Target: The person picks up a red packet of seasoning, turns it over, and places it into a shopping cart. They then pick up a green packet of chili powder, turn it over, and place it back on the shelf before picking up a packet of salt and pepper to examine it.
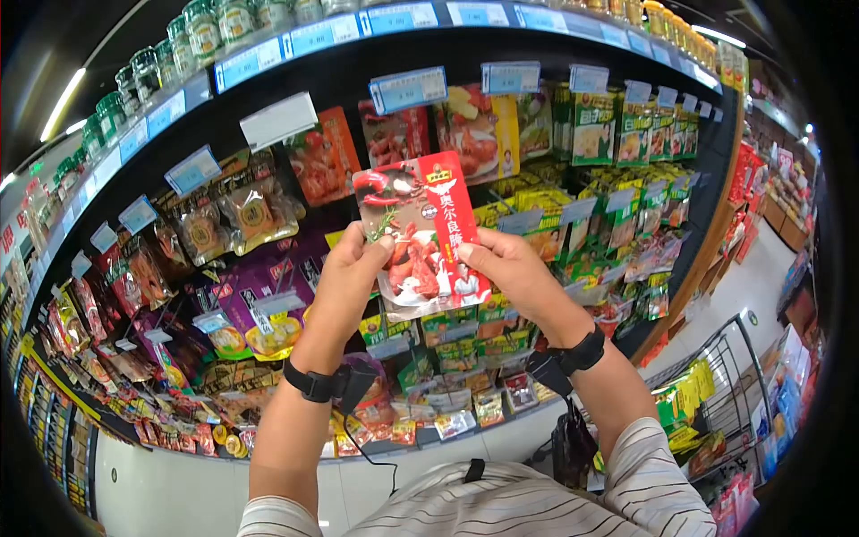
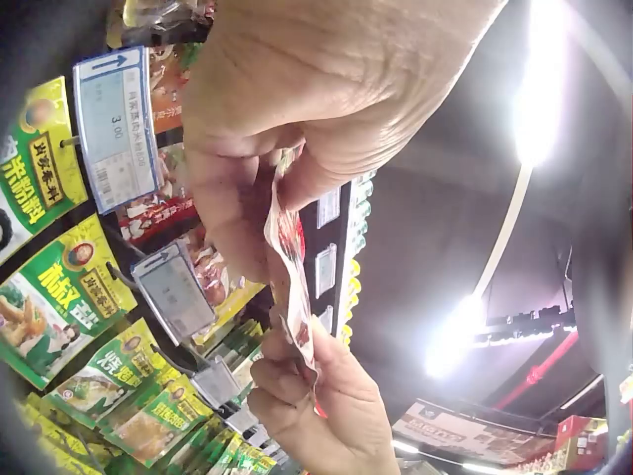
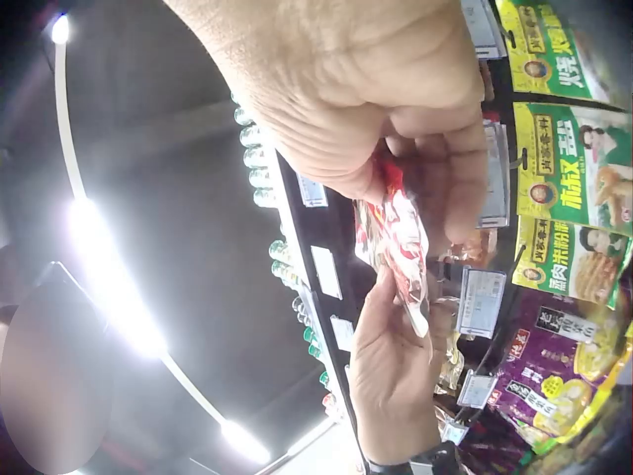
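A red seasoning packet [image 1: 452,215] with pictures of chillies and cooked meat is held up, face toward the head camera, before a store shelf. My left hand [image 1: 350,268] pinches its left edge, thumb on the front and fingers behind. On the right edge my right hand [image 1: 512,268] does the same. Edge-on in the left wrist view, the thin packet [image 2: 289,267] runs between the left hand [image 2: 326,99] and the right hand [image 2: 321,406]. The right wrist view has the packet [image 3: 398,237] below the curled fingers of the right hand [image 3: 396,119].
Similar meat-picture packets [image 1: 323,157] hang behind. Purple packets [image 1: 264,304] are at lower left, green-yellow packets [image 1: 617,206] at right. Price tags [image 1: 407,90] jut from the rack. Green-lidded jars [image 1: 201,31] line the top shelf. A wire cart [image 1: 716,403] holding packets stands at lower right.
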Motion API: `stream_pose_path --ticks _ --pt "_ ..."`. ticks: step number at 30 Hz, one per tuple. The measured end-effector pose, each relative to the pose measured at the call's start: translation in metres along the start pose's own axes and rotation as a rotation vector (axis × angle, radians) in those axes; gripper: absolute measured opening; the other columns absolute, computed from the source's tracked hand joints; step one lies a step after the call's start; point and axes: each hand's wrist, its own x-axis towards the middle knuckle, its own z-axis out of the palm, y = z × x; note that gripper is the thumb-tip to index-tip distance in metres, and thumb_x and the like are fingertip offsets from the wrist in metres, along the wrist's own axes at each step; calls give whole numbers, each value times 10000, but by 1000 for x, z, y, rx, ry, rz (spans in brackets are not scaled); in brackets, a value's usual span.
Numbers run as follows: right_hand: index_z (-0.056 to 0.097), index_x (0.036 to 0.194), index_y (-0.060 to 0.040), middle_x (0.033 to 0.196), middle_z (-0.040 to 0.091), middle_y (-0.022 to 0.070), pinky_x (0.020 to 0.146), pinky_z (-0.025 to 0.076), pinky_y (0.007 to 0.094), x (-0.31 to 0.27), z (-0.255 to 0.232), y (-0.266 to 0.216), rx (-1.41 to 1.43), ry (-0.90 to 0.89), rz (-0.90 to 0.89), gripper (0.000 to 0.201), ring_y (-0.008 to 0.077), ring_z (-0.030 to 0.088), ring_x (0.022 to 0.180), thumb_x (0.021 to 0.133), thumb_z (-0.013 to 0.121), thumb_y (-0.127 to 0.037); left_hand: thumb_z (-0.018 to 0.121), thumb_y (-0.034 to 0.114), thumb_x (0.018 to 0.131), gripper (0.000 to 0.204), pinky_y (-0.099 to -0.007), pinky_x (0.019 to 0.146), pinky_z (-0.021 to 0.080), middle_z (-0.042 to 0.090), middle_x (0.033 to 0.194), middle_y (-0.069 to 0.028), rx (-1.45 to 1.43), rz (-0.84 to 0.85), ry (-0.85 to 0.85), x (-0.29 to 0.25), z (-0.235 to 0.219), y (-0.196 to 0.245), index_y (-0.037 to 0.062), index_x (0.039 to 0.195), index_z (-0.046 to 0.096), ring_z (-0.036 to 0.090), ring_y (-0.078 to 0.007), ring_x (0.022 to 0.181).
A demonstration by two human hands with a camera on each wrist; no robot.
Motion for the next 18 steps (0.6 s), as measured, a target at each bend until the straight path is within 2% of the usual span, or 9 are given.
stream_pose_path --ticks 4,7,9,11,12,15,16,18 --pt "611 1261 7 1074 695 8 808 529 236 11 0 -11 -6 -58 -24 326 42 640 910 1029 546 -213 617 187 976 399 -292 860 538 648 1176 -36 -34 -19 -36 2 1 23 43 1335 522 646 -98 984" --pt "602 1271 9 1075 697 12 814 523 226 19 0 -16 18 -53 -11 336 45 646 911 1028 546 -217 635 186 967 428 -281 878 538 654 1184 -33 -35 -19 -62 8 -9 25 38 1353 521 650 -94 995" --pt "617 1188 6 1011 699 25 747 555 268 26 -4 -20 -35 -92 8 313 87 664 876 1018 558 -250 636 183 967 413 -271 880 536 657 1175 -31 11 18 -66 16 -15 24 34 1338 535 651 -89 991" --pt "620 1143 2 978 699 39 700 569 291 36 -17 -24 -108 -156 61 299 111 670 850 1012 562 -260 627 171 973 365 -248 782 524 674 1060 -10 46 44 -68 22 -20 31 12 1295 560 636 -63 857" --pt "599 1193 -11 945 683 49 667 557 275 44 -20 -24 -161 -62 -16 333 123 661 777 1015 553 -288 623 166 974 360 -249 763 522 674 1039 -8 66 24 -79 27 -29 32 9 1292 561 628 -60 836" --pt "549 1284 7 1111 661 100 740 558 278 63 -35 -43 -229 75 -142 383 146 660 907 1011 545 -263 615 160 978 347 -242 720 520 674 1014 -8 102 26 -42 33 -38 36 4 1284 564 620 -53 797" --pt "483 1366 26 1225 625 137 836 551 294 74 -43 -47 -229 51 -178 452 174 645 1035 1005 551 -238 613 159 979 343 -238 709 520 674 1013 -9 110 37 -21 36 -39 38 4 1281 565 620 -52 788" --pt "430 1407 41 1294 584 159 899 536 315 89 -43 -55 -223 93 -324 505 205 618 1120 997 557 -225 595 149 979 328 -253 757 526 675 1040 -28 114 46 0 40 -40 38 -2 1269 569 633 -74 836"
